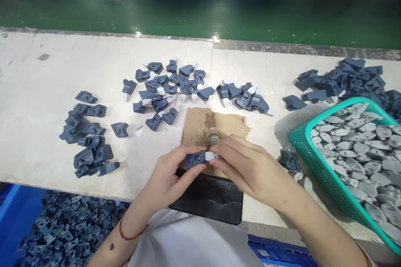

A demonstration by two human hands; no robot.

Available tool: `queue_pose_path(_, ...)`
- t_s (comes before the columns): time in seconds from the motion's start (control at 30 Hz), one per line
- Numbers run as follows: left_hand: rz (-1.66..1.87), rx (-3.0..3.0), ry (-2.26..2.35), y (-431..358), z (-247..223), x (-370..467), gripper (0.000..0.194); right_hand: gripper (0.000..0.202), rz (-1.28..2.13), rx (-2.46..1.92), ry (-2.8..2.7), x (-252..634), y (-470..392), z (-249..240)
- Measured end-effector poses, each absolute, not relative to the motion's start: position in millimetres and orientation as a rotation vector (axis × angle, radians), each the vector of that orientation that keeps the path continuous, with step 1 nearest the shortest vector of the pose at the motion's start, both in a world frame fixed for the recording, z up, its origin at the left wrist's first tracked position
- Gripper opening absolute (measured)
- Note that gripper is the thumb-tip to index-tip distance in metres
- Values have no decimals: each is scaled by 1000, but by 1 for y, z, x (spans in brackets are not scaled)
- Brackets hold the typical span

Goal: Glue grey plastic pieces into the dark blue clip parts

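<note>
My left hand (175,171) pinches a dark blue-grey plastic piece (195,159) between thumb and fingers. From its right end sticks a light grey plastic piece (210,156), gripped by the fingertips of my right hand (247,167). The two pieces meet end to end; how deep one sits in the other I cannot tell. Just behind the hands, a small round metal-rimmed thing (214,139) rests on a sheet of brown cardboard (232,123). A black tablet-like slab (209,200) lies below my hands at the table's front edge.
Dark pieces with grey ends (184,85) are scattered behind the cardboard. Loose dark pieces (89,133) lie left, and another pile (351,77) lies back right. A green basket (300,137) of grey pieces stands right. A blue bin (21,217) with dark pieces is below left.
</note>
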State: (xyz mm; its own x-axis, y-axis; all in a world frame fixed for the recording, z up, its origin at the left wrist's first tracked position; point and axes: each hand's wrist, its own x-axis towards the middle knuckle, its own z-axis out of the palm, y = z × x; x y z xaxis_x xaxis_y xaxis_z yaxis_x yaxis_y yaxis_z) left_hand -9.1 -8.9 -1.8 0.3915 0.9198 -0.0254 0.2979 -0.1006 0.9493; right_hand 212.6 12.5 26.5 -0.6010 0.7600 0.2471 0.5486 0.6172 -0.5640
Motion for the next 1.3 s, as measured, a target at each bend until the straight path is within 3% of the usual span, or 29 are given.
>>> queue_pose_path(0.4,829,1713,1138,-9,-2,-3,22,24,597,-991,-2309,208,13,22)
queue_pose_path(0.53,850,1780,1181,-7,3,-1,38,18,574,-1111,-2249,216,20,24)
queue_pose_path(0.63,886,1915,1342,-6,12,-13,45,22,404,-1365,-2160,228,28,21)
queue_pose_path(0.83,820,2213,1911,-9,22,-78,26,37,80,-1785,-2141,241,42,8)
queue_pose_path(0.97,581,2291,2100,-11,18,-112,39,41,57,-1882,-2088,241,47,4)
queue_pose_path(1.07,469,2304,2069,-5,16,-118,46,34,139,-1840,-2020,242,46,11)
queue_pose_path(1.17,436,2307,2013,8,18,-115,42,22,123,-1812,-1873,252,39,31)
queue_pose_path(1.3,333,2294,1962,23,25,-114,37,9,-26,-2174,-1615,291,20,58)
